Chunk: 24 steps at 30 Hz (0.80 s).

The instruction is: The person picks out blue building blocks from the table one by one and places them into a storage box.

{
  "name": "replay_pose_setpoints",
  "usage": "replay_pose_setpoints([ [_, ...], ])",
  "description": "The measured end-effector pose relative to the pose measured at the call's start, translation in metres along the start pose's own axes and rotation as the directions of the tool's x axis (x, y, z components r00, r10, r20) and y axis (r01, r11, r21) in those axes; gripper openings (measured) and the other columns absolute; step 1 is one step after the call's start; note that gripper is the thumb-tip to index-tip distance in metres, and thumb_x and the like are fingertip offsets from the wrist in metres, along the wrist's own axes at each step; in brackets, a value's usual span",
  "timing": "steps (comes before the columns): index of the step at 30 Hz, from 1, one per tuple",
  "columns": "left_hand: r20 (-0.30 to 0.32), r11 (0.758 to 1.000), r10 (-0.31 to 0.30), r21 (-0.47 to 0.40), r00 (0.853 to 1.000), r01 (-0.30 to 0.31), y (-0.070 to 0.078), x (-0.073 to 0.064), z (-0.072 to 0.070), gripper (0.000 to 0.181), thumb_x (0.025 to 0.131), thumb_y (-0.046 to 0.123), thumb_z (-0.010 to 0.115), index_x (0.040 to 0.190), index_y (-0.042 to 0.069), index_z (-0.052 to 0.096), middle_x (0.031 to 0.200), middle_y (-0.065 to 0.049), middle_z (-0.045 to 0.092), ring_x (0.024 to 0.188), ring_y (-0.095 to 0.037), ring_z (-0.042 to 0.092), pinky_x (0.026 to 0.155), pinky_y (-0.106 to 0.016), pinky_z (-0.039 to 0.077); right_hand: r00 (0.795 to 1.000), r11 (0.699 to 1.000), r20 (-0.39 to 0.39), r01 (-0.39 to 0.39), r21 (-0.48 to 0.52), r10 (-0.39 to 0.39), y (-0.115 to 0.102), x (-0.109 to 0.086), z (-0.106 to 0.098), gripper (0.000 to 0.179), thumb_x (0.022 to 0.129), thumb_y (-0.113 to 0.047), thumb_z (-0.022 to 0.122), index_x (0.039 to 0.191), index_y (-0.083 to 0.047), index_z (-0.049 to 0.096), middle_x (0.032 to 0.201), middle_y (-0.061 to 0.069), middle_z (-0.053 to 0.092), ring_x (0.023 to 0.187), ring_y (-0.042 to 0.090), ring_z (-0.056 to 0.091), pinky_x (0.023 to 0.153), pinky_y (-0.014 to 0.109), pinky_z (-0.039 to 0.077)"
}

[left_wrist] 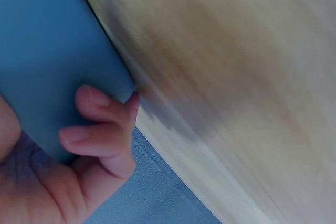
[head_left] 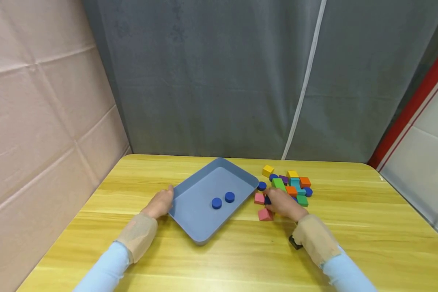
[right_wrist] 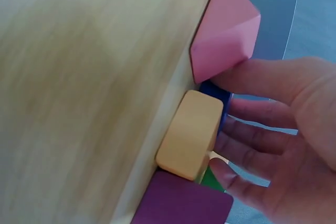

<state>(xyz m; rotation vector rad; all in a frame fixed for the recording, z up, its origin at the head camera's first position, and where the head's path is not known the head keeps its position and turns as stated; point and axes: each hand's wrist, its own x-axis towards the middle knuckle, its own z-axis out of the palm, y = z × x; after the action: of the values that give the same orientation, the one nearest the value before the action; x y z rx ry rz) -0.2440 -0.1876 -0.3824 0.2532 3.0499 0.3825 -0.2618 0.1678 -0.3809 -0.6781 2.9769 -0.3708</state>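
A blue-grey rectangular tray (head_left: 197, 219) lies at an angle on the table, with two blue round blocks (head_left: 216, 203) on its floor. My left hand (head_left: 161, 202) grips the tray's left wall, fingers curled against it in the left wrist view. To the tray's right, my right hand (head_left: 282, 202) reaches down at the near side of a cluster of coloured blocks. Its thumb and fingers pinch a dark blue block (right_wrist: 216, 92), mostly hidden by neighbouring blocks and the hand. Beside that block are a pink triangular block (right_wrist: 226, 30), a yellow block (right_wrist: 190, 132) and a purple block (right_wrist: 181, 200).
More blocks crowd beyond the right hand, including a yellow one (head_left: 268, 170), a light green one (head_left: 278, 184) and an orange one (head_left: 304, 182). A blue round block (head_left: 262, 186) sits close to the tray's right corner. Behind the wooden table (head_left: 368, 227) hangs a grey curtain (head_left: 211, 81).
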Motion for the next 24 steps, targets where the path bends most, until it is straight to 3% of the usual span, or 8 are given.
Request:
replay_pose_setpoints([
  [8, 0.021, 1.000, -0.011, 0.002, 1.000, 0.010, 0.0002, -0.0003, -0.0013, 0.053, 0.078, -0.007, 0.055, 0.124, -0.018, 0.031, 0.100, -0.036, 0.053, 0.087, -0.037, 0.057, 0.074, -0.043, 0.050, 0.999, 0.999, 0.028, -0.038, 0.023, 0.038, -0.0016, 0.0004, -0.0013, 0.029, 0.074, -0.009, 0.069, 0.096, 0.009, 0.060, 0.075, 0.010, 0.051, 0.062, 0.017, 0.046, 0.054, 0.023, 0.042],
  [18, 0.004, 1.000, -0.009, -0.002, 1.000, 0.009, -0.0007, 0.0000, 0.0003, 0.044, 0.076, -0.008, 0.055, 0.115, -0.016, 0.036, 0.087, -0.030, 0.056, 0.074, -0.030, 0.056, 0.063, -0.039, 0.049, 0.998, 1.000, 0.063, -0.016, -0.003, 0.016, -0.0029, -0.0024, -0.0039, 0.014, 0.074, -0.004, 0.068, 0.082, 0.004, 0.061, 0.074, 0.009, 0.051, 0.064, 0.018, 0.045, 0.059, 0.027, 0.045],
  [24, -0.007, 1.000, -0.001, -0.002, 1.000, 0.001, -0.0008, -0.0004, 0.0005, 0.041, 0.075, -0.008, 0.054, 0.112, -0.016, 0.038, 0.084, -0.029, 0.056, 0.072, -0.030, 0.056, 0.061, -0.039, 0.049, 0.997, 0.999, 0.076, -0.026, 0.019, 0.025, -0.0026, -0.0038, -0.0046, 0.015, 0.074, -0.006, 0.068, 0.084, 0.003, 0.060, 0.075, 0.008, 0.052, 0.065, 0.018, 0.046, 0.061, 0.028, 0.047],
])
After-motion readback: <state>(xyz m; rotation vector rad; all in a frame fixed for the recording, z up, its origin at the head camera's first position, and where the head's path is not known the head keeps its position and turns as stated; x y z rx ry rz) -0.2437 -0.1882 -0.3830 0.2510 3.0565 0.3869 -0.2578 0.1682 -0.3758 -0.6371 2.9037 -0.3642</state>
